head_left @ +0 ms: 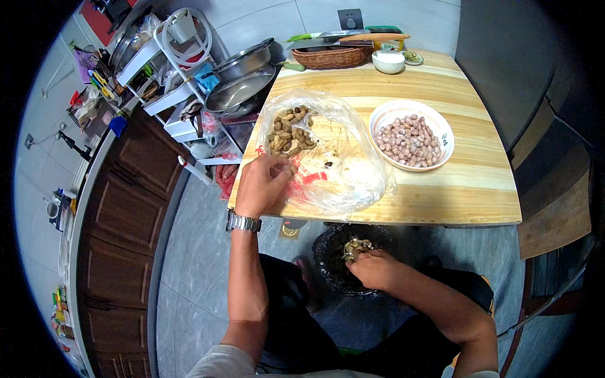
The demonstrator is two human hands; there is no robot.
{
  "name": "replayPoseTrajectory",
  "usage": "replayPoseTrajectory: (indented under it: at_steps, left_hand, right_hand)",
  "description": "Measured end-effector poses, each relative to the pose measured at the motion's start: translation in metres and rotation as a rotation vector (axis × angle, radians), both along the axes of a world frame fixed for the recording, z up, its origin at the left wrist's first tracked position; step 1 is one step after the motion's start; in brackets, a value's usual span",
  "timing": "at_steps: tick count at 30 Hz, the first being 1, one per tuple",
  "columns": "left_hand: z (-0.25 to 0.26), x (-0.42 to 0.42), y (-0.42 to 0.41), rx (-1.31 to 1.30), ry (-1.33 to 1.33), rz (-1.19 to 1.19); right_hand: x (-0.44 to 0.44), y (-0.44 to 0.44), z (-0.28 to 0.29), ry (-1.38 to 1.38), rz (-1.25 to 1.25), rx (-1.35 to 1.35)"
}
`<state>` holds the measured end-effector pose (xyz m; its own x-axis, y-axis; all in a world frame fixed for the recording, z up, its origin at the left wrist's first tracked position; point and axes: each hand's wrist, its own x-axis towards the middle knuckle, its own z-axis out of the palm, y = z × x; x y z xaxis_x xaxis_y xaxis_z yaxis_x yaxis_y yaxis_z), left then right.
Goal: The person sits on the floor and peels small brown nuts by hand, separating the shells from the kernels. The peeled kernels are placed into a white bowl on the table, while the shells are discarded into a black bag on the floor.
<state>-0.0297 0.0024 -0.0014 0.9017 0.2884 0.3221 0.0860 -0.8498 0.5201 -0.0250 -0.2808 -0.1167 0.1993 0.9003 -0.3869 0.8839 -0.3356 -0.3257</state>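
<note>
My left hand (265, 183) rests at the near left edge of a thin clear plastic bag (352, 186) with red print, spread on the wooden table. Its fingers are curled, and whether anything is pinched between them is hidden. Just beyond it, unshelled peanuts (286, 132) lie in a heap on the bag. Below the table's front edge, my right hand (375, 270) holds a clump of peanut shells (357, 247) over a bin lined with a black bag (326, 271). To the right of the clear bag stands a white bowl (446, 134) of shelled peanuts (411, 141) in pink skins.
At the back of the wooden table (477, 189) are a wicker basket (331, 57) with a knife (331, 43) across it, and a small white bowl (388, 62). Metal pans (241, 92) and a white rack (168, 99) stand left. Dark brown cabinets (125, 208) line the left side.
</note>
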Motion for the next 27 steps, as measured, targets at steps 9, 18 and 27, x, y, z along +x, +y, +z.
replayPoseTrajectory:
  at_steps: [9, 18, 27]
  left_hand:
    - [-0.012, 0.008, -0.003, 0.036, -0.051, -0.019]
    - [0.001, 0.008, -0.015, -0.302, -0.280, -0.034]
    - [0.017, -0.001, -0.078, -1.233, -0.256, -0.296]
  right_hand:
    - [-0.002, -0.001, 0.003, -0.090, 0.002, 0.028]
    - [0.000, 0.008, 0.031, -0.131, 0.109, 0.269]
    - [0.014, 0.011, 0.108, 0.156, -0.668, 1.418]
